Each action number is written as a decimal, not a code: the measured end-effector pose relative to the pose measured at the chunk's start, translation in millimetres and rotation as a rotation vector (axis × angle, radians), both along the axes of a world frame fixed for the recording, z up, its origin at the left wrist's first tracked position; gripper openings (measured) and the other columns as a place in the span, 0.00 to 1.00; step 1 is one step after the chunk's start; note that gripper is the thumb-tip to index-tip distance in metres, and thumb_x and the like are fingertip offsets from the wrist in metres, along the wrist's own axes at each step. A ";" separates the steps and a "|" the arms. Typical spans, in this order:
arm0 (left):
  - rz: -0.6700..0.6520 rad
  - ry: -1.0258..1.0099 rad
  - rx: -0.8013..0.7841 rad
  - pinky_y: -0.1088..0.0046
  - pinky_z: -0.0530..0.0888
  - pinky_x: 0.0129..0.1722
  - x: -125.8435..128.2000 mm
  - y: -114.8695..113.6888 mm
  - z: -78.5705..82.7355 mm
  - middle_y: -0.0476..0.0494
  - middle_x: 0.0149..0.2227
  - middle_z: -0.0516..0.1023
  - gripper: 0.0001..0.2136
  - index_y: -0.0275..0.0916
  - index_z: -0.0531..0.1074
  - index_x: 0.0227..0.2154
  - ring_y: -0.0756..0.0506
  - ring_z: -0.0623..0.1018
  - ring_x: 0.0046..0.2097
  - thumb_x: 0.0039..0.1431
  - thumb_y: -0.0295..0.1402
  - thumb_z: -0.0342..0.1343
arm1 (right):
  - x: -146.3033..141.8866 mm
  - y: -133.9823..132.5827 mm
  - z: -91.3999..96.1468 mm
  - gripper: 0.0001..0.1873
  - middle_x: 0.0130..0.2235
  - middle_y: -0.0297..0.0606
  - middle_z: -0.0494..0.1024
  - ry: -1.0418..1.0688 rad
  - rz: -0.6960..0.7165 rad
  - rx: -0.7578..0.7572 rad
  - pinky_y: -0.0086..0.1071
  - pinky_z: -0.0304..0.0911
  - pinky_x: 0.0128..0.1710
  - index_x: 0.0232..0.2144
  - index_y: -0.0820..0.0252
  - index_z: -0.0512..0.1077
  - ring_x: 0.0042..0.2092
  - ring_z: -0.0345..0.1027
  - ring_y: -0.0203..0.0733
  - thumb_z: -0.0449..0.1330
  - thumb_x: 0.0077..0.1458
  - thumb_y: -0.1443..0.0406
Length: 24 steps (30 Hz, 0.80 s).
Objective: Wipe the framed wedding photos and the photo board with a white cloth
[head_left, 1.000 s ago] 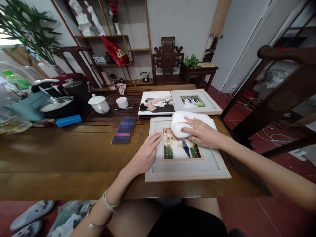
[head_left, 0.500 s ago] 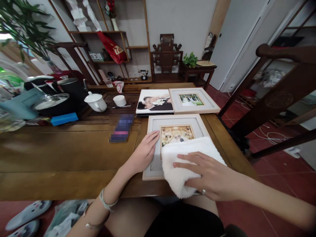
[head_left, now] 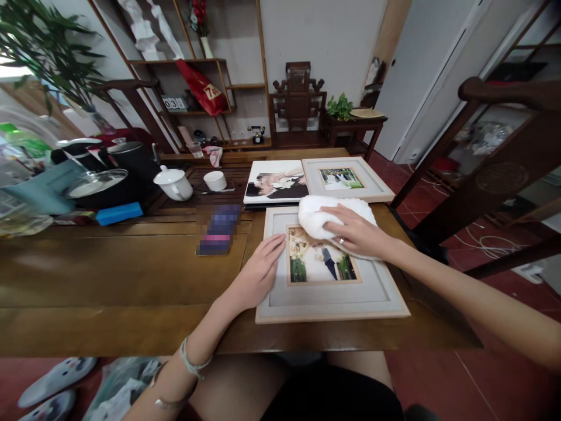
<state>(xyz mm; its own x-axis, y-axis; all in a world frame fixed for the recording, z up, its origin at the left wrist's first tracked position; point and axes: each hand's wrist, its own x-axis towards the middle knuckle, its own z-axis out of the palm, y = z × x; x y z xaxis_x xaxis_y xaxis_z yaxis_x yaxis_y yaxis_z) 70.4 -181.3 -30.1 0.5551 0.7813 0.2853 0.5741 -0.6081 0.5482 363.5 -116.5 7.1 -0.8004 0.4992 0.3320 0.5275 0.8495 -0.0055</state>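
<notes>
A pale-framed photo (head_left: 333, 292) lies flat on the wooden table (head_left: 109, 275) in front of me. My left hand (head_left: 258, 272) rests flat on the frame's left edge, fingers stretched out. My right hand (head_left: 357, 234) presses a folded white towel (head_left: 315, 213) onto the frame's upper part, fingers laid over the cloth. The picture in the middle of the frame shows below the towel.
Two more pictures, an unframed print (head_left: 276, 181) and a second pale frame (head_left: 346, 178), lie just behind. A phone (head_left: 219, 229) sits to the left. A white teapot (head_left: 175, 184), a cup (head_left: 215, 180), pots and a blue sponge (head_left: 119, 213) stand at the far left. A dark wooden chair (head_left: 504, 169) is at right.
My right hand has slid the towel from the frame's near bottom edge back up to its top. The left hand has stayed on the frame's left edge.
</notes>
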 end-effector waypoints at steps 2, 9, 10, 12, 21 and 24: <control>-0.003 -0.004 0.002 0.50 0.54 0.66 0.1 0.1 0.4 0.36 0.66 0.56 0.23 0.37 0.56 0.63 0.41 0.54 0.67 0.67 0.27 0.37 | -2.8 10.2 0.4 0.15 0.60 0.57 0.62 0.049 -0.030 -0.013 0.57 0.49 0.60 0.47 0.62 0.67 0.65 0.49 0.54 0.51 0.58 0.71; -0.004 -0.018 0.027 0.49 0.56 0.66 0.5 -0.5 1.9 0.36 0.65 0.58 0.23 0.37 0.56 0.63 0.40 0.55 0.67 0.67 0.26 0.38 | -20.4 -18.9 15.8 0.15 0.58 0.55 0.67 -0.121 0.013 -0.183 0.55 0.51 0.60 0.47 0.62 0.69 0.64 0.51 0.53 0.51 0.59 0.71; -0.003 -0.025 0.035 0.49 0.56 0.65 0.5 -0.6 1.8 0.36 0.65 0.59 0.23 0.38 0.57 0.63 0.40 0.56 0.67 0.67 0.26 0.38 | -22.1 -30.0 19.8 0.14 0.57 0.55 0.68 -0.144 0.024 -0.209 0.53 0.53 0.59 0.46 0.61 0.69 0.63 0.54 0.53 0.52 0.58 0.71; -0.007 -0.038 0.050 0.50 0.57 0.65 0.5 -0.6 1.1 0.37 0.65 0.59 0.23 0.39 0.57 0.63 0.40 0.57 0.67 0.67 0.26 0.39 | -24.3 -54.2 28.5 0.14 0.56 0.54 0.70 -0.179 0.053 -0.257 0.51 0.58 0.56 0.45 0.61 0.70 0.60 0.59 0.53 0.53 0.56 0.72; 0.000 0.004 0.039 0.52 0.56 0.66 1.2 0.3 0.7 0.34 0.65 0.59 0.22 0.33 0.58 0.62 0.41 0.55 0.67 0.67 0.26 0.38 | -36.7 -144.2 43.8 0.11 0.60 0.43 0.66 -0.153 0.315 -0.325 0.51 0.57 0.58 0.43 0.51 0.72 0.63 0.55 0.55 0.56 0.58 0.65; 0.003 0.005 0.036 0.52 0.56 0.66 1.4 0.1 1.2 0.34 0.65 0.59 0.22 0.33 0.58 0.62 0.41 0.55 0.67 0.67 0.26 0.38 | -44.0 -142.2 34.1 0.14 0.63 0.46 0.60 -0.159 0.291 -0.320 0.60 0.50 0.59 0.45 0.50 0.72 0.65 0.48 0.59 0.59 0.55 0.65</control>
<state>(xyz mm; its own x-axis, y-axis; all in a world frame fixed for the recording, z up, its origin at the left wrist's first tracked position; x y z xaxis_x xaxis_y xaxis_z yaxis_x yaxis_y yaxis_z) 71.8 -181.3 -28.9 0.5541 0.7724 0.3103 0.5790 -0.6255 0.5230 319.5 -258.7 41.1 -0.9510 0.3032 0.0598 0.2825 0.9313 -0.2299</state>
